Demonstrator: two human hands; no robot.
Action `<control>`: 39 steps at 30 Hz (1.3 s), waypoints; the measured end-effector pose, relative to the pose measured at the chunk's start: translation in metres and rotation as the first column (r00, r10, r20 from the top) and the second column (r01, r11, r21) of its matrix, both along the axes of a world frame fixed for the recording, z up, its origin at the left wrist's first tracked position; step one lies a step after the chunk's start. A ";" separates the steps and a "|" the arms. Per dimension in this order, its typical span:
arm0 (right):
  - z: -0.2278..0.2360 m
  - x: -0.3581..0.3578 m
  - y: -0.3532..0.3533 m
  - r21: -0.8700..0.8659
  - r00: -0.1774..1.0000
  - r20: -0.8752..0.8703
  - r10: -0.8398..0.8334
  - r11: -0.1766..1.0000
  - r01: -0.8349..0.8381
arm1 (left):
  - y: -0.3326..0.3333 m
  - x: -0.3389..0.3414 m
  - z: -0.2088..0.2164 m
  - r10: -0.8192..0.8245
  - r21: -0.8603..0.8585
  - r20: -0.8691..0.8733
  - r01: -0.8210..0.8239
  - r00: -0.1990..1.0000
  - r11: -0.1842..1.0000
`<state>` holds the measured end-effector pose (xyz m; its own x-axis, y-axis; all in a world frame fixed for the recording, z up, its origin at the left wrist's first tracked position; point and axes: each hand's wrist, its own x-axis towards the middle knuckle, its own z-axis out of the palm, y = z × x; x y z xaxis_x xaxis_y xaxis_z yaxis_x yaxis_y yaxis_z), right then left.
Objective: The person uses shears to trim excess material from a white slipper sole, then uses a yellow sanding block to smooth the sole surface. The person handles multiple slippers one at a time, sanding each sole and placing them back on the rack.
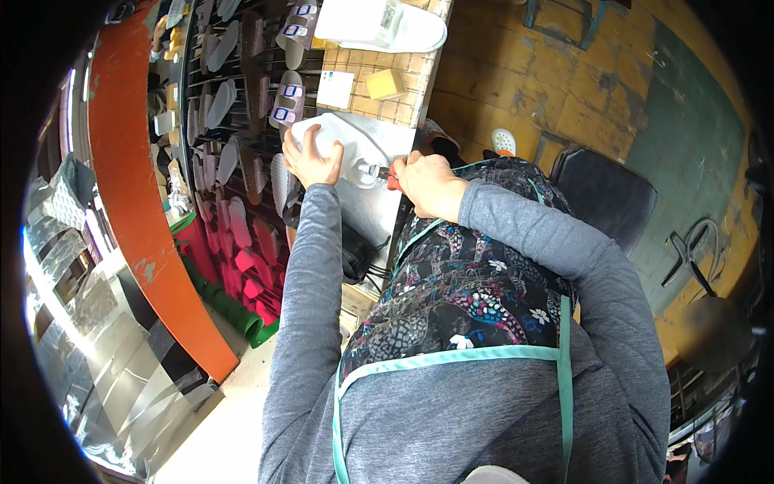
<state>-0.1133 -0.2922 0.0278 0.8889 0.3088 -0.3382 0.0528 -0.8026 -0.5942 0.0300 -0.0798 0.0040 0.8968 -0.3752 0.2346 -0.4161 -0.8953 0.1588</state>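
My left hand is curled over a white slipper-shaped piece, its fingers spread across the surface and its thumb toward the near end. That piece lies tilted on a bare metal bench top. In my right hand is a red-handled tool, gripped in a closed fist. Its metal tip meets the near end of the white piece, beside my left thumb. The tool's jaws are too small to make out exactly.
Past my hands, the bench holds a yellow sponge-like block, a white card and more white slippers. Racked slippers hang at left behind an orange beam. A black stool seat stands right.
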 end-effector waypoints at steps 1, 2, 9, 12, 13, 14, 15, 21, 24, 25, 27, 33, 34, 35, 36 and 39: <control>0.003 -0.002 -0.003 -0.005 1.000 -0.008 -0.007 1.000 0.007 | 0.001 0.001 0.000 -0.013 -0.013 0.013 0.013 1.000 1.000; 0.004 -0.003 -0.006 0.002 1.000 -0.020 -0.007 1.000 0.007 | 0.000 0.001 0.000 -0.015 -0.022 0.003 0.015 1.000 1.000; 0.023 -0.019 -0.028 -0.011 0.995 0.095 -0.009 1.000 0.010 | -0.013 0.001 -0.014 0.042 0.079 0.042 -0.045 0.998 0.996; 0.056 -0.047 -0.073 0.004 0.999 0.030 0.032 0.999 -0.032 | -0.004 0.009 -0.015 0.072 0.125 0.036 -0.076 0.997 0.989; 0.067 -0.064 -0.108 0.044 0.998 -0.043 0.053 0.998 -0.051 | 0.004 0.015 -0.010 0.070 0.146 0.034 -0.075 0.997 0.986; 0.078 -0.084 -0.146 0.009 0.987 -0.150 0.048 0.999 -0.047 | 0.007 0.024 -0.008 0.103 0.174 -0.001 -0.101 0.995 0.979; 0.090 -0.110 -0.175 0.009 0.995 -0.094 -0.023 1.000 0.024 | 0.012 0.029 -0.005 0.146 0.179 -0.030 -0.139 0.989 0.974; 0.104 -0.196 -0.240 -0.062 0.929 -0.216 -0.302 0.953 0.296 | -0.005 0.019 -0.019 0.254 0.156 -0.009 -0.250 0.967 0.956; 0.100 -0.179 -0.221 0.129 0.954 -0.136 -0.269 0.950 0.286 | -0.019 0.002 -0.012 0.179 0.182 -0.090 -0.161 0.980 0.970; 0.099 -0.169 -0.217 0.164 0.940 -0.207 -0.271 0.938 0.306 | -0.022 -0.001 -0.005 0.153 0.159 -0.125 -0.133 0.980 0.978; 0.099 -0.143 -0.203 0.260 0.951 -0.117 -0.286 0.915 0.308 | -0.023 -0.007 0.015 0.149 0.113 -0.245 -0.124 0.958 0.986; 0.110 -0.089 -0.173 0.225 0.973 -0.009 -0.229 0.948 0.225 | 0.059 -0.074 0.083 0.311 -0.440 -0.041 -0.296 0.950 0.848; 0.115 -0.085 -0.172 0.206 0.979 -0.045 -0.201 0.957 0.206 | 0.083 -0.097 0.092 0.366 -0.511 0.048 -0.292 0.929 0.808; 0.121 -0.081 -0.167 0.194 0.985 -0.060 -0.161 0.966 0.170 | 0.110 -0.123 0.097 0.489 -0.546 0.024 -0.398 0.872 0.737; 0.125 -0.077 -0.165 0.246 0.984 -0.066 -0.162 0.953 0.174 | 0.130 -0.151 0.100 0.577 -0.580 0.061 -0.441 0.815 0.685; 0.154 -0.068 -0.139 0.176 0.970 -0.156 -0.187 0.961 0.214 | 0.184 -0.239 0.088 0.827 -0.690 -0.204 -0.676 0.524 0.258</control>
<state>-0.1811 -0.4317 0.1815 0.8886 0.1994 -0.4131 -0.1901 -0.6597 -0.7271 -0.2090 0.1038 0.0921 0.6016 0.7621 0.2394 0.3047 -0.4960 0.8131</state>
